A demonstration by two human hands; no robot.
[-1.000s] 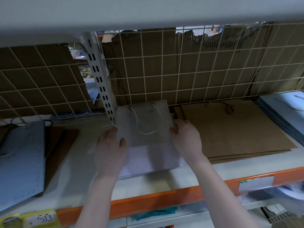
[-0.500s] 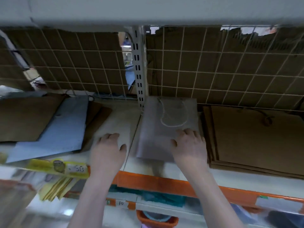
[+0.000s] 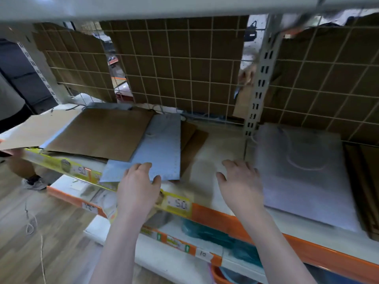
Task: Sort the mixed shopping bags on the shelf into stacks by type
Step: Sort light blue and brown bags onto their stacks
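Note:
A white bag with a rope handle (image 3: 303,173) lies flat on the shelf (image 3: 215,152) right of the upright. A stack of brown paper bags (image 3: 367,181) sits at the far right edge. Left of the upright, a light blue bag (image 3: 160,152) lies partly under a large brown bag (image 3: 102,132), with darker brown bags (image 3: 193,144) beneath it. My left hand (image 3: 139,185) rests with its fingertips on the front edge of the blue bag, fingers apart. My right hand (image 3: 240,181) hovers open over bare shelf, just left of the white bag, holding nothing.
A wire grid backed with cardboard (image 3: 180,64) closes the rear. A slotted metal upright (image 3: 260,78) divides the shelf. An upper shelf (image 3: 164,7) hangs low overhead. An orange front rail (image 3: 225,220) carries yellow price strips. Another person (image 3: 12,119) stands at the far left.
The view has swung left. My right hand has come off the white bag, which stays flat on the shelf. My left hand has reached onto the blue bag's front edge.

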